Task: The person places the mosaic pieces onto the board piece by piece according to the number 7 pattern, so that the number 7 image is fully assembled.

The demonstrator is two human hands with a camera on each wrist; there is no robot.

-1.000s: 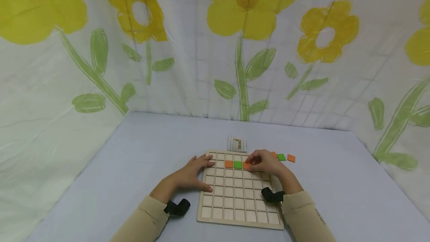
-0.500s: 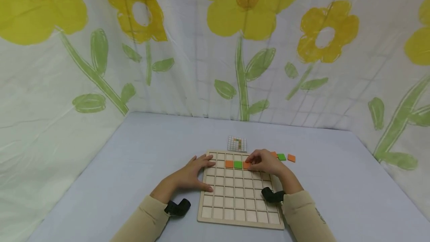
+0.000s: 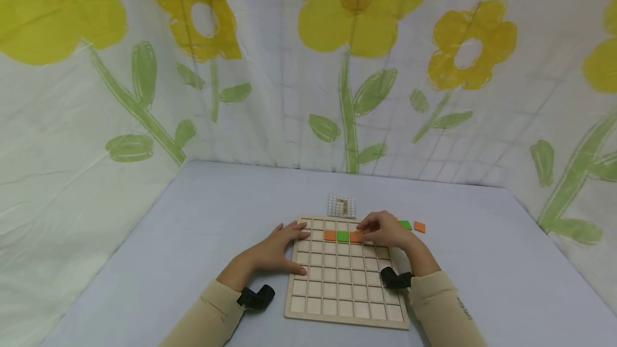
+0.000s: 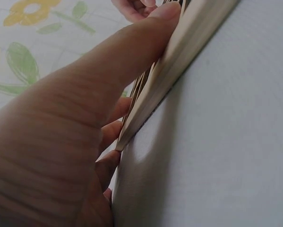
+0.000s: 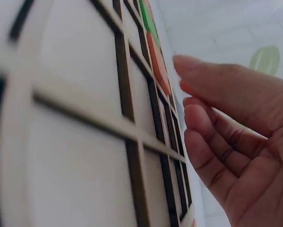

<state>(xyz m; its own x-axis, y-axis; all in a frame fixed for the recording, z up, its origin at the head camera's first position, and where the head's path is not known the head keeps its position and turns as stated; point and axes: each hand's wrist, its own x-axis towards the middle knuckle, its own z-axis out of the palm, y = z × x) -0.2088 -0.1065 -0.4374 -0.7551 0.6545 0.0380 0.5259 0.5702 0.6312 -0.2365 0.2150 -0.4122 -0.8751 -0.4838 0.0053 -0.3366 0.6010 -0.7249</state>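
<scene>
A wooden grid board [image 3: 347, 322] lies flat on the table. In one row near its far side sit an orange square tile [image 3: 330, 235], a green tile [image 3: 342, 236] and another orange tile [image 3: 355, 236]. My right hand [image 3: 387, 230] hovers at the right end of that row; in the right wrist view its loosely bent fingers [image 5: 202, 120] are apart from the right-hand orange tile [image 5: 158, 61] and hold nothing. My left hand [image 3: 272, 250] rests on the board's left edge with thumb and fingers spread; the left wrist view shows the thumb [image 4: 136, 42] on the rim.
Beyond the board lies a small card [image 3: 341, 206] printed with a coloured grid pattern. Loose tiles lie right of the board: a green one [image 3: 405, 225], an orange one [image 3: 420, 226] and an orange one partly hidden by my right hand. A flower-printed curtain [image 3: 270, 122] hangs behind the table.
My right hand has shifted slightly right and its fingers have come off the right-hand orange tile, which stays in its cell. My left hand keeps its place.
</scene>
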